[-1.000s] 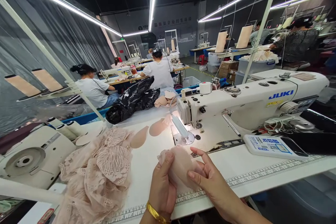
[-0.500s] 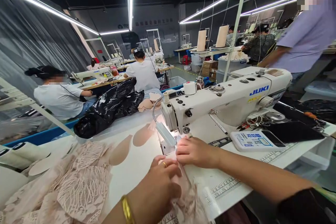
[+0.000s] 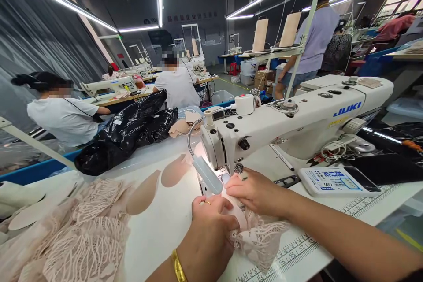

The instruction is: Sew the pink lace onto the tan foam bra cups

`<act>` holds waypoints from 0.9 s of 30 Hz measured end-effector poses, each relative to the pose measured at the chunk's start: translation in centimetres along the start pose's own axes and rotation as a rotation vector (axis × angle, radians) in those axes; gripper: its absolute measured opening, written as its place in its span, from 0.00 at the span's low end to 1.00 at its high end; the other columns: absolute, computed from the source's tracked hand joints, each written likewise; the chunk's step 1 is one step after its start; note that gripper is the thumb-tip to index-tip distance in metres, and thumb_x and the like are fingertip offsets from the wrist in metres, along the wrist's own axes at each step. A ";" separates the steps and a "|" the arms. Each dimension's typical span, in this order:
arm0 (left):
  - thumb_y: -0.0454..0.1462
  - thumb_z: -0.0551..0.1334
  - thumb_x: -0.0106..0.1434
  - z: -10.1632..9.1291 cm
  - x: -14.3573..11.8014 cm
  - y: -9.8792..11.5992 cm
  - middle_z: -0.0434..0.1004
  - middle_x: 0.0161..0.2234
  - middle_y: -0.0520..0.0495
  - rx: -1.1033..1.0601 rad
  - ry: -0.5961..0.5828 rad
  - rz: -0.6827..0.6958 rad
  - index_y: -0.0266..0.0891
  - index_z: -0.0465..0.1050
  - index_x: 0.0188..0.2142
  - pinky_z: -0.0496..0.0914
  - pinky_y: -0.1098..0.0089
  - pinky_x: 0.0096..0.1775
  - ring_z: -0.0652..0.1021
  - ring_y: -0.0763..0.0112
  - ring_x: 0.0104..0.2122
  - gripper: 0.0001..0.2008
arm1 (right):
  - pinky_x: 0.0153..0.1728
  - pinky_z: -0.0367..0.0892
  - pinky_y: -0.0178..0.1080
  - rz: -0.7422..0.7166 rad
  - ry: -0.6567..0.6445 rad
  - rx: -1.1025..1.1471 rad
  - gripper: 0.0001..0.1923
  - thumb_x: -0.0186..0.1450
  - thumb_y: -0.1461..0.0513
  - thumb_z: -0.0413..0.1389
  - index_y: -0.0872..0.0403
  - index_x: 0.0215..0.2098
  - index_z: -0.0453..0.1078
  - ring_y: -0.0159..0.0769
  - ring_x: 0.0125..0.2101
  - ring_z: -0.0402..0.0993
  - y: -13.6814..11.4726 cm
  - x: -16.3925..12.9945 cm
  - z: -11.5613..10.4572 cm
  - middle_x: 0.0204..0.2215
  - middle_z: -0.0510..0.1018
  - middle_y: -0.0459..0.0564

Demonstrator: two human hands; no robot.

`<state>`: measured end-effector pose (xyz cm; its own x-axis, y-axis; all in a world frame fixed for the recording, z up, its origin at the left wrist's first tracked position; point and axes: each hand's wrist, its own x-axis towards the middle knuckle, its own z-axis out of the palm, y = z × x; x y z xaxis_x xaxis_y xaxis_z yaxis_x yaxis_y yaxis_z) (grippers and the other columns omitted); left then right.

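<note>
My left hand (image 3: 208, 231), with a gold bangle and a ring, presses down on a pale pink lace piece (image 3: 261, 240) on the white table. My right hand (image 3: 254, 191) holds the same piece just under the head of the white JUKI sewing machine (image 3: 297, 119), close to the needle area. A small lamp (image 3: 205, 175) on a bent neck lights the spot. The part of the piece under my hands is hidden.
A heap of pink lace (image 3: 72, 238) lies at the left, with flat beige cup pieces (image 3: 158, 180) beside it. A black plastic bag (image 3: 125, 130) sits behind. A white control panel (image 3: 330, 181) and a dark phone (image 3: 386, 167) lie right. Other people sew behind.
A second ago both hands held the piece up above the table edge. They have brought it down to the machine, and the lace now spreads out below my right hand.
</note>
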<state>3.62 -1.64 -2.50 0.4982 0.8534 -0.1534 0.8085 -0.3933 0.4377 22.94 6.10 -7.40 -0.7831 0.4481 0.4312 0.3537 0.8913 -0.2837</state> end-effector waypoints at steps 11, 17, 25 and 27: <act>0.22 0.59 0.51 1.9 0.1 -0.7 0.76 0.47 0.45 -0.013 0.145 0.006 0.46 0.82 0.30 0.62 0.38 0.56 0.76 0.52 0.50 0.19 | 0.35 0.55 0.38 0.168 -0.082 -0.085 0.14 0.62 0.75 0.50 0.52 0.33 0.72 0.38 0.35 0.63 0.5 -0.2 0.4 0.32 0.76 0.47; 0.24 0.60 0.52 2.8 -0.1 -1.4 0.75 0.47 0.44 -0.039 0.174 0.069 0.46 0.81 0.30 0.64 0.40 0.53 0.75 0.52 0.50 0.17 | 0.34 0.53 0.39 0.172 -0.094 -0.124 0.13 0.64 0.74 0.50 0.53 0.33 0.71 0.38 0.32 0.58 0.5 -0.3 0.4 0.30 0.75 0.47; 0.25 0.60 0.50 2.0 0.0 -2.1 0.75 0.50 0.45 -0.045 0.115 0.098 0.48 0.81 0.31 0.64 0.42 0.53 0.74 0.51 0.49 0.17 | 0.32 0.52 0.38 0.188 -0.112 -0.158 0.12 0.63 0.74 0.52 0.53 0.33 0.72 0.37 0.30 0.56 0.6 -0.3 0.4 0.29 0.74 0.47; 0.24 0.60 0.48 1.4 0.2 -2.4 0.76 0.49 0.47 -0.031 0.092 0.107 0.47 0.80 0.31 0.64 0.43 0.53 0.75 0.53 0.48 0.18 | 0.32 0.51 0.38 0.193 -0.100 -0.174 0.12 0.62 0.74 0.52 0.53 0.34 0.73 0.38 0.31 0.56 0.6 -0.3 0.5 0.30 0.74 0.48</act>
<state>2.21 -1.03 -4.87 0.5489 0.8355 -0.0237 0.7417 -0.4738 0.4747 23.17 6.45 -8.10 -0.7360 0.6096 0.2946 0.5771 0.7924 -0.1978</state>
